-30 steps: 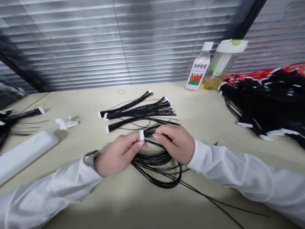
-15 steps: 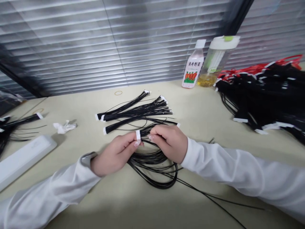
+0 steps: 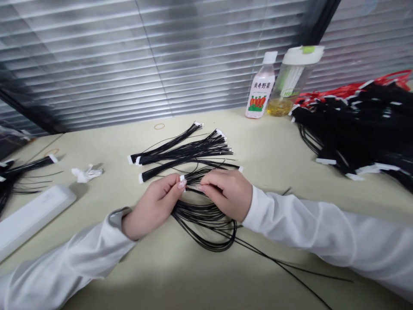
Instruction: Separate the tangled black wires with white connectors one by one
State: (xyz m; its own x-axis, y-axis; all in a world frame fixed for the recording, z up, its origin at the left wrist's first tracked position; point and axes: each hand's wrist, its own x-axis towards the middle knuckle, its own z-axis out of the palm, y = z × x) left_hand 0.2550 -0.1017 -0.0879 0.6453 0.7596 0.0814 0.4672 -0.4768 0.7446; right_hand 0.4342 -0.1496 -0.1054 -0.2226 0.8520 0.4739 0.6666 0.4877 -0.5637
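My left hand [image 3: 158, 202] pinches a small white connector [image 3: 182, 177] between thumb and forefinger. From it black wires run right and loop round below in a wide coil [image 3: 206, 241]. Close by on the right, my right hand [image 3: 227, 191] is closed, thumb and forefinger pinching a black wire [image 3: 194, 189] near the connector. The wire's tip is hidden by the fingers. Behind both hands lie several black wire bundles [image 3: 180, 151] with white connectors at their ends.
At right is a large heap of black wire harnesses [image 3: 361, 129] with red ones behind. A juice bottle [image 3: 260, 92] and a clear drink bottle [image 3: 284, 90] stand by the blinds. At left lie a long white box [image 3: 35, 215], crumpled white paper [image 3: 86, 173] and more wires [image 3: 32, 163].
My left thumb has shifted up over the connector, which now shows less and sits slightly further left. My right hand has moved slightly left with it; the wire coil has shifted a little too.
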